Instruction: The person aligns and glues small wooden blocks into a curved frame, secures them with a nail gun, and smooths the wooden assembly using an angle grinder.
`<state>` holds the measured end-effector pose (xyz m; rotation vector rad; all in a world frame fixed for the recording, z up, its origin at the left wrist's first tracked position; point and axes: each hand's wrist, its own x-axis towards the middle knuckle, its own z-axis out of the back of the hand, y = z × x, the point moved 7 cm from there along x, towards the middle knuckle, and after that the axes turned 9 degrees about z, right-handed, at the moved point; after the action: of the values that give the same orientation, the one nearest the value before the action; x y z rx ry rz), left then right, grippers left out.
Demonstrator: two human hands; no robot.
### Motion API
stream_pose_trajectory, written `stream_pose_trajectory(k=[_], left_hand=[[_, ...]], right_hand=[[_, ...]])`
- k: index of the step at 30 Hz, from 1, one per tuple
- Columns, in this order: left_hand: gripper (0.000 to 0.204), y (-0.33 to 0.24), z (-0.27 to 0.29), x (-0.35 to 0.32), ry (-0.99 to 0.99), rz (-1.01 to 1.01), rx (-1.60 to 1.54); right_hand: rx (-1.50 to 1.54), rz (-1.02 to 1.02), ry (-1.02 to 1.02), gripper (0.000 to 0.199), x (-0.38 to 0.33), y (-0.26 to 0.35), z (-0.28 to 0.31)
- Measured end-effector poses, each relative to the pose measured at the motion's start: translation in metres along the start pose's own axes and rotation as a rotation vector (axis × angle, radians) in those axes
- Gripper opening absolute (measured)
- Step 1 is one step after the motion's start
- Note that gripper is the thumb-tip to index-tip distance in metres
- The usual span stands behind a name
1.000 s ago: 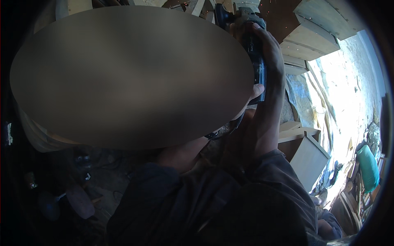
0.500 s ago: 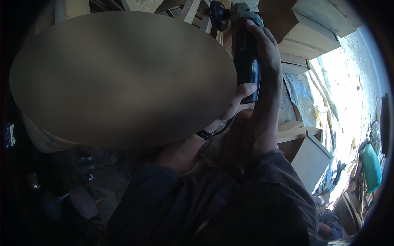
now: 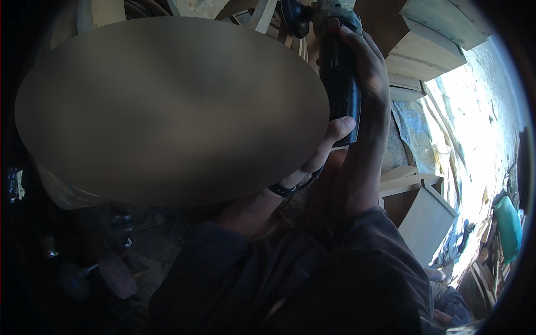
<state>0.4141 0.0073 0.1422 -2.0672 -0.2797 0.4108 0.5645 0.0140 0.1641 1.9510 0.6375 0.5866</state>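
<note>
An angle grinder with a dark body and a round dark disc pad stands upright in the view, its head at the top edge. My right hand wraps round its body just below the head, fingers on the near side. Lower down, my left hand holds the rear end, with the thumb across the casing. A dark wristwatch is on my left wrist. Whatever the disc faces, along with part of my left hand, is hidden by a large blurred oval.
Pale wooden box-like pieces stand at the upper right, and another wooden box sits lower right. A crumpled sheet lies between them in bright light. A green bundle rests at the far right. Dim clutter fills the lower left.
The grinder and both hands have shifted slightly right in view, and the disc end sits a little higher. Both hands keep their hold. The surroundings also shift slightly right.
</note>
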Motion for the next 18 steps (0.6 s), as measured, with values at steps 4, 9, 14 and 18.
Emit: stream_pose_trajectory(k=[4,9,14,18], left_hand=[[0.066,-0.003,-0.001,-0.001,0.015,-0.043,-0.004],[0.046,0.006,0.005,0.003,-0.071,-0.140,0.047],[0.046,-0.001,0.005,0.002,-0.070,-0.114,0.034],[0.047,0.008,0.004,0.005,-0.084,-0.093,0.035]], right_hand=[[-0.024,0.019,-0.026,0.037,0.001,0.000,0.002],[0.053,0.035,0.025,0.041,0.006,-0.009,0.006],[0.034,-0.050,-0.038,0.041,0.000,-0.005,0.003],[0.002,0.018,-0.011,0.031,0.005,-0.010,0.010]])
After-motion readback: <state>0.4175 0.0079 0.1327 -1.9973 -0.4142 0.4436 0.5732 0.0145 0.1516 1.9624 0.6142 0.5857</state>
